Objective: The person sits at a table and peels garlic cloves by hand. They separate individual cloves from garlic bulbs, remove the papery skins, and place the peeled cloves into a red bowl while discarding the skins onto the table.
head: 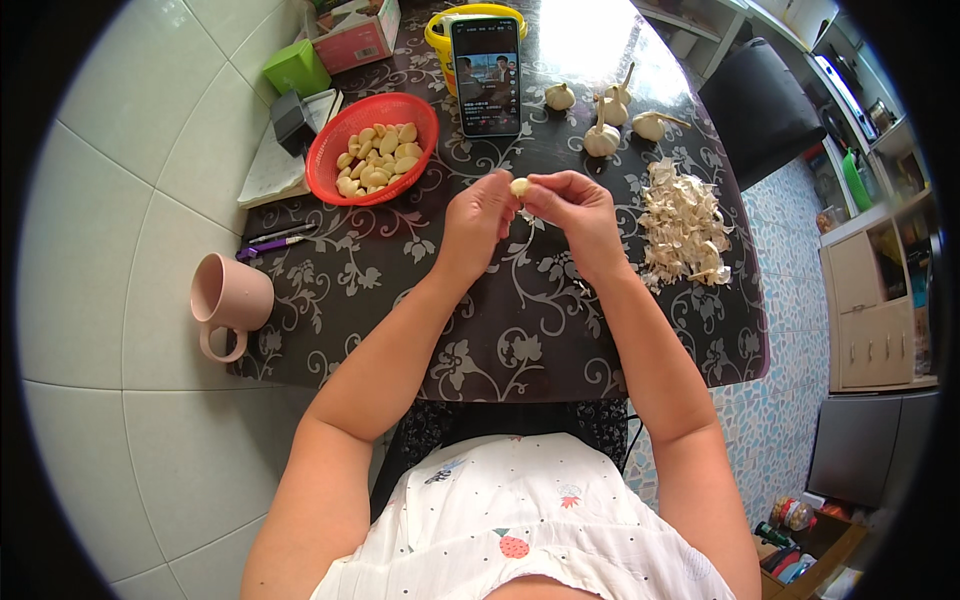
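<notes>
A pale garlic clove is pinched between the fingertips of both hands above the middle of the table. My left hand grips it from the left, its fingers curled and partly hidden. From the right, my right hand holds it with thumb and forefinger. Peeled garlic cloves lie in a red plastic colander to the left. Several whole garlic bulbs sit beyond my right hand, some with stalks. Papery garlic skins form a pile to the right of that hand.
A smartphone with a lit screen leans against a yellow bucket. At left are a pink mug, a purple pen, a notebook and a green box. A black chair stands beyond the patterned table's right edge.
</notes>
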